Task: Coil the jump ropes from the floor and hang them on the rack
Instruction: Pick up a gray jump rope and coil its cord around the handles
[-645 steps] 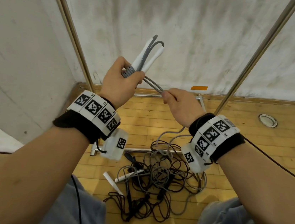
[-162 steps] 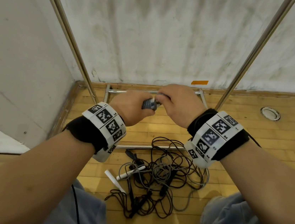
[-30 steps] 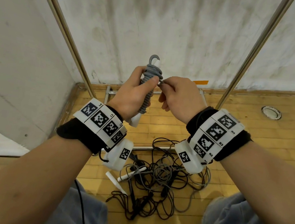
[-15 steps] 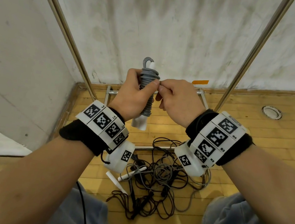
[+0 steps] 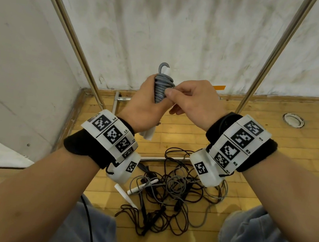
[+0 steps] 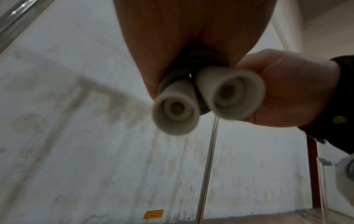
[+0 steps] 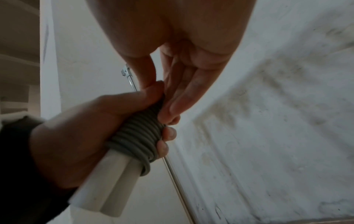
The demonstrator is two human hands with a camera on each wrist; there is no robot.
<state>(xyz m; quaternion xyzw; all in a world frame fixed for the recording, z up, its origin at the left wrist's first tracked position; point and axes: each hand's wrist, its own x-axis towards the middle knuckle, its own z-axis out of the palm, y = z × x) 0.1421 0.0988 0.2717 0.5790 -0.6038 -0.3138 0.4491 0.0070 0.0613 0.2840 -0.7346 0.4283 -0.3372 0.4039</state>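
- The grey jump rope (image 5: pixel 162 89) is held upright before the wall, its cord wound tightly round the two white handles (image 7: pixel 107 186).
- The left hand (image 5: pixel 145 107) is wrapped round the bundle; the right hand (image 5: pixel 194 101) pinches the cord at the upper turns.
- The cord looks soft but springy, so the turns may loosen if released; the bundle seems light.
- It is best taken over the wound part.
- More ropes (image 5: pixel 167 194) lie tangled on the floor (image 5: pixel 271 150), beside the rack (image 5: pixel 271 54).

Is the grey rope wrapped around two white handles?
Yes, the grey rope is wound in tight coils around two white handles held side by side in the left hand.
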